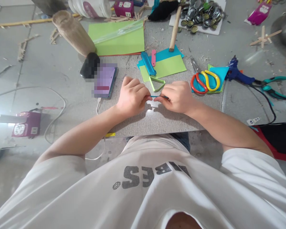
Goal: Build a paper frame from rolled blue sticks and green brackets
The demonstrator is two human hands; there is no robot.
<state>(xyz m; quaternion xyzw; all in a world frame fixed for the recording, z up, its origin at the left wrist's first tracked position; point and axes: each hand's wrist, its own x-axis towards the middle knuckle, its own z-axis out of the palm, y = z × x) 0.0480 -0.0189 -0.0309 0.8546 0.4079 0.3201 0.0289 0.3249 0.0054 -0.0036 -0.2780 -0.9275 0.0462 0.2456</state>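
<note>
A narrow blue paper strip (154, 96), seen almost edge-on, stretches between my two hands above the table's near edge. My left hand (132, 97) pinches one end with thumb and fingers. At the other end, my right hand (177, 97) is closed in a similar pinch. Just beyond them lies a folded green paper triangle (157, 84), close to my right fingers. Behind it are a long blue tool (148, 64), a small pink piece (153, 58) and a green paper sheet (171, 67). Scissors (206, 83) with red and yellow handles rest right of my right hand.
A phone (106, 81) with a white cable lies left, beside a black-capped bottle (72, 33). To the right are a blue glue gun (239, 73) and teal-handled pliers (275, 87). Farther back sit a wooden-handled tool (175, 30) and piled bottle caps (202, 16).
</note>
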